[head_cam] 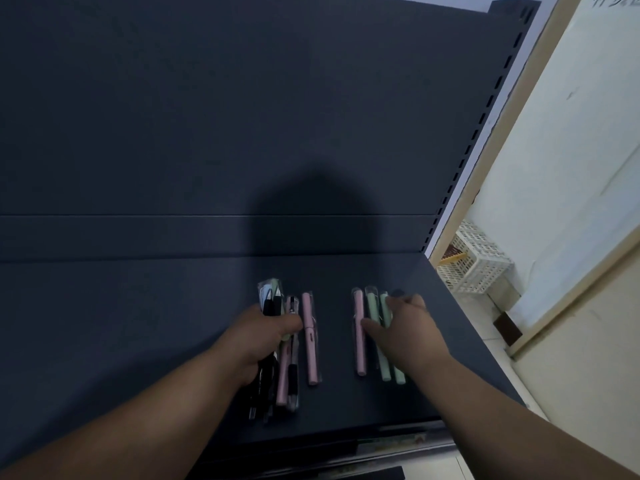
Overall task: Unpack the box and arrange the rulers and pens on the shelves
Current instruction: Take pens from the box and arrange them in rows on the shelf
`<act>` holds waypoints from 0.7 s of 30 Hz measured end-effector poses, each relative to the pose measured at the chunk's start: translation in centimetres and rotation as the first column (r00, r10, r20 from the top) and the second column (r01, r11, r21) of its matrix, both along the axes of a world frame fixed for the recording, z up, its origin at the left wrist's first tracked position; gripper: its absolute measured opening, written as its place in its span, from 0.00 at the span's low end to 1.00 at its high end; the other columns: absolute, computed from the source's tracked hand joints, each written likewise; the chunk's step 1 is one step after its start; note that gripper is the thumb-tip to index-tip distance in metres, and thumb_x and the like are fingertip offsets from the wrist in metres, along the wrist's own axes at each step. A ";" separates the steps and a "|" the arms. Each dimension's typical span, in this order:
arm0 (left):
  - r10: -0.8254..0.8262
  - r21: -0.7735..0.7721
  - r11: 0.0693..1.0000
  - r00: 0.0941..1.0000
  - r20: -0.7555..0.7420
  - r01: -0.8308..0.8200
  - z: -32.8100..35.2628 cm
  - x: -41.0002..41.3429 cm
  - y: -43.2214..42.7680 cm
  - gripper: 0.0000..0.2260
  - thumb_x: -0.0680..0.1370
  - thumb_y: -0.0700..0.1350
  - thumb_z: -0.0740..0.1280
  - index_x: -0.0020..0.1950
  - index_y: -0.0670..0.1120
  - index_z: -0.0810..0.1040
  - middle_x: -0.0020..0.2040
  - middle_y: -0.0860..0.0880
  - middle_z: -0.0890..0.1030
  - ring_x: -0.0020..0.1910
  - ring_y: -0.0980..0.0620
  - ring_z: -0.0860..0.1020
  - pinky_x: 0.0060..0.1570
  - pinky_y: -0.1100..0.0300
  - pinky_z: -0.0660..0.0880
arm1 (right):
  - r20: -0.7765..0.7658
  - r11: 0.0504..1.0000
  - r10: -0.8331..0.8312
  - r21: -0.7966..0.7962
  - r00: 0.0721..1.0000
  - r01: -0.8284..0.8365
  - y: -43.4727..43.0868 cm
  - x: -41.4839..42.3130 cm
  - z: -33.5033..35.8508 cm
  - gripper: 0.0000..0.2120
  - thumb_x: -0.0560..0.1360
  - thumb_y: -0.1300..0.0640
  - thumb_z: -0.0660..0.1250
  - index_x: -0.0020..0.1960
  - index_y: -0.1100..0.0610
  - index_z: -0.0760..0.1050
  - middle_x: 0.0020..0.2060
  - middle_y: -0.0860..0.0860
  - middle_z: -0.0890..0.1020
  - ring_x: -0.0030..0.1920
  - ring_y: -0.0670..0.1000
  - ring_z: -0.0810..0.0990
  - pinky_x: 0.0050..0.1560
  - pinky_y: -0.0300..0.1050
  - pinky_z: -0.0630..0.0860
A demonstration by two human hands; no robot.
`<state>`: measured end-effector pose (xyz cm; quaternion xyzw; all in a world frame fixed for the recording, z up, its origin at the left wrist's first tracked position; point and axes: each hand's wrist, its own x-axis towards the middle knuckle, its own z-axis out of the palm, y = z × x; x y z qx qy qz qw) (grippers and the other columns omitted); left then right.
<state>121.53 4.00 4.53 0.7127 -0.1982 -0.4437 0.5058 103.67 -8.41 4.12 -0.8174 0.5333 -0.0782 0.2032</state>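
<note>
the sleeved pens (310,341) on the dark shelf (138,323) look light, stiff and slippery, best pinched mid-barrel: the left hand (266,337) grip holds a bundle (273,301), while the right hand (405,330) covers the green pens (384,368), its grip unclear.

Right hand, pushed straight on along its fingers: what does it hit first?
Probably the back panel. The right hand lies over the green pens, fingers aimed away from the person. Beyond them only bare shelf shows. Depth is hard to judge.

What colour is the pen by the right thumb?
The pen is pink; the head view shows it best.
</note>
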 end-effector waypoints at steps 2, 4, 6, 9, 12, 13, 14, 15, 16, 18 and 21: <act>-0.003 -0.005 1.000 1.000 -0.006 0.003 0.0 0.1 -0.1 0.01 0.72 0.36 0.68 0.42 0.40 0.77 0.35 0.43 0.78 0.32 0.48 0.77 0.31 0.60 0.76 | 0.007 1.000 0.000 0.005 1.000 0.000 0.4 0.3 -0.1 0.23 0.77 0.45 0.65 0.67 0.58 0.71 0.65 0.53 0.66 0.60 0.54 0.74 0.61 0.46 0.73; -0.004 -0.010 1.000 1.000 -0.005 0.004 0.1 0.2 -0.2 0.02 0.72 0.35 0.68 0.41 0.41 0.77 0.33 0.44 0.78 0.30 0.49 0.77 0.29 0.61 0.75 | 0.018 1.000 0.000 -0.003 1.000 0.000 0.6 0.6 0.3 0.23 0.78 0.47 0.65 0.68 0.58 0.70 0.66 0.53 0.66 0.61 0.54 0.73 0.62 0.46 0.72; 0.003 -0.012 1.000 1.000 0.002 -0.003 0.0 0.5 -0.1 0.02 0.72 0.36 0.68 0.41 0.41 0.77 0.33 0.44 0.78 0.30 0.50 0.77 0.28 0.62 0.75 | 0.024 0.995 0.023 -0.099 0.999 -0.021 1.0 1.0 1.0 0.23 0.77 0.45 0.65 0.69 0.54 0.69 0.66 0.52 0.67 0.63 0.53 0.70 0.62 0.46 0.71; 0.004 -0.018 1.000 1.000 0.002 -0.004 -0.1 1.2 0.0 0.02 0.72 0.36 0.69 0.41 0.41 0.77 0.35 0.43 0.78 0.32 0.48 0.77 0.31 0.60 0.76 | 0.008 0.961 0.156 -0.234 0.988 -0.150 2.8 2.6 2.2 0.22 0.76 0.42 0.64 0.68 0.49 0.71 0.62 0.49 0.73 0.62 0.51 0.73 0.59 0.45 0.72; 0.007 -0.023 1.000 1.000 -0.013 -0.007 -0.3 1.8 0.2 0.03 0.71 0.36 0.69 0.43 0.41 0.77 0.36 0.42 0.78 0.34 0.46 0.77 0.36 0.56 0.76 | -0.120 0.952 0.269 -0.117 0.956 -0.283 5.3 5.1 2.2 0.21 0.76 0.40 0.63 0.62 0.51 0.69 0.55 0.51 0.80 0.54 0.54 0.79 0.45 0.45 0.72; 0.007 -0.020 1.000 1.000 -0.014 -0.008 -0.3 2.0 0.3 0.04 0.71 0.36 0.70 0.45 0.40 0.77 0.37 0.42 0.78 0.36 0.46 0.78 0.37 0.55 0.76 | -0.174 0.947 0.288 -0.096 0.942 -0.307 5.6 5.7 1.8 0.20 0.76 0.42 0.64 0.61 0.53 0.68 0.53 0.52 0.81 0.53 0.55 0.80 0.43 0.45 0.70; 0.003 -0.020 1.000 1.000 -0.023 -0.003 -0.3 2.2 0.5 0.07 0.71 0.37 0.70 0.47 0.39 0.77 0.39 0.41 0.79 0.37 0.45 0.78 0.38 0.54 0.77 | -0.205 0.945 0.293 -0.088 0.934 -0.316 5.7 6.1 1.6 0.20 0.76 0.44 0.64 0.61 0.54 0.67 0.53 0.53 0.81 0.53 0.56 0.80 0.42 0.45 0.69; -0.003 -0.018 1.000 0.999 -0.034 0.003 -0.4 2.5 0.6 0.10 0.70 0.38 0.71 0.50 0.39 0.76 0.40 0.41 0.80 0.38 0.45 0.79 0.38 0.54 0.78 | -0.217 0.948 0.281 -0.088 0.935 -0.306 5.5 6.2 1.5 0.19 0.76 0.46 0.63 0.62 0.54 0.66 0.54 0.54 0.81 0.53 0.56 0.80 0.42 0.45 0.69; -0.016 -0.018 1.000 0.999 -0.046 0.015 -0.3 2.6 0.7 0.11 0.71 0.38 0.71 0.51 0.39 0.76 0.41 0.41 0.80 0.38 0.45 0.79 0.36 0.55 0.78 | -0.217 0.955 0.258 -0.091 0.941 -0.283 5.2 6.2 1.5 0.19 0.76 0.48 0.63 0.63 0.54 0.65 0.55 0.54 0.81 0.54 0.56 0.80 0.43 0.45 0.70; -0.048 -0.031 0.999 0.995 -0.089 0.045 -0.1 2.7 1.0 0.09 0.72 0.37 0.70 0.51 0.39 0.77 0.40 0.42 0.81 0.35 0.47 0.80 0.33 0.57 0.78 | -0.228 0.971 0.198 -0.083 0.953 -0.222 4.3 5.7 1.6 0.22 0.77 0.50 0.62 0.69 0.53 0.62 0.58 0.53 0.79 0.56 0.55 0.79 0.45 0.46 0.72; -0.069 -0.079 0.995 0.977 -0.204 0.054 0.2 2.5 1.1 0.08 0.73 0.36 0.69 0.51 0.39 0.77 0.36 0.42 0.81 0.31 0.49 0.79 0.30 0.59 0.76 | -0.208 0.981 0.145 -0.100 0.967 -0.168 3.6 5.0 1.8 0.24 0.78 0.46 0.62 0.71 0.51 0.63 0.63 0.50 0.74 0.60 0.53 0.76 0.50 0.47 0.73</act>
